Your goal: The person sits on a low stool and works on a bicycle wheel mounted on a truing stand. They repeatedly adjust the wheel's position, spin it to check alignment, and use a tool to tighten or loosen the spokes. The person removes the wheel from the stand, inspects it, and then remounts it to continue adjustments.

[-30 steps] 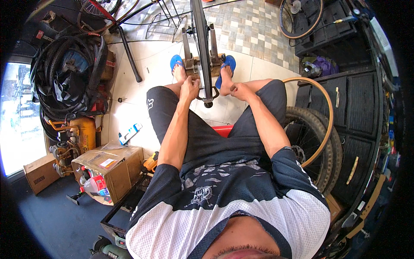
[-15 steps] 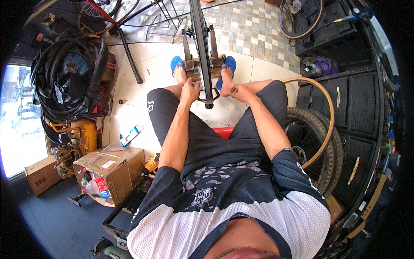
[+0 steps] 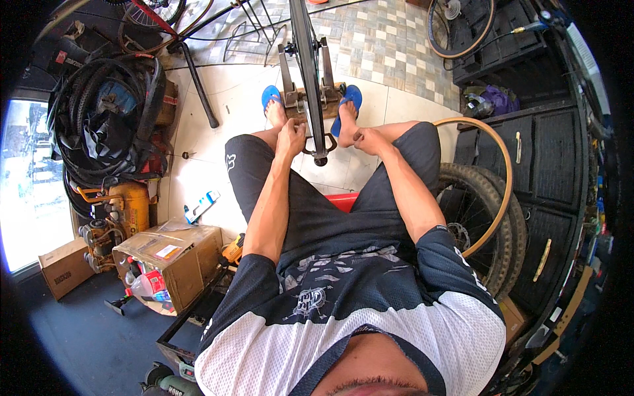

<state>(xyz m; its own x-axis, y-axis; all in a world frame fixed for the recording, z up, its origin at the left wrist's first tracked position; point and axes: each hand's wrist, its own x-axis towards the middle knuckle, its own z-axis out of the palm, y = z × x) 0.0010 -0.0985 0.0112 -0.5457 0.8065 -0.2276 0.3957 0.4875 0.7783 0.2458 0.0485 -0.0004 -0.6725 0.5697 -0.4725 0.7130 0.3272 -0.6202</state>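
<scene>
A bicycle wheel (image 3: 308, 59) stands edge-on in a truing stand (image 3: 290, 99) on the floor between my feet in blue sandals (image 3: 348, 99). My left hand (image 3: 290, 134) is at the wheel's lower left side, fingers curled against the rim. Just right of the wheel's bottom, my right hand (image 3: 363, 138) is closed in a fist; whether a small tool sits in it I cannot tell. I sit on a red stool (image 3: 343, 200), both forearms stretched forward over my knees.
Tyres and wheels (image 3: 485, 211) lean against black drawers (image 3: 561, 165) on the right. Coiled tyres hang at the left (image 3: 105, 125). An open cardboard box (image 3: 175, 261), a yellow compressor (image 3: 129, 208) and a work-stand leg (image 3: 198, 86) stand to my left.
Both hands stay at the wheel's lower end with almost no movement. The view has shifted slightly.
</scene>
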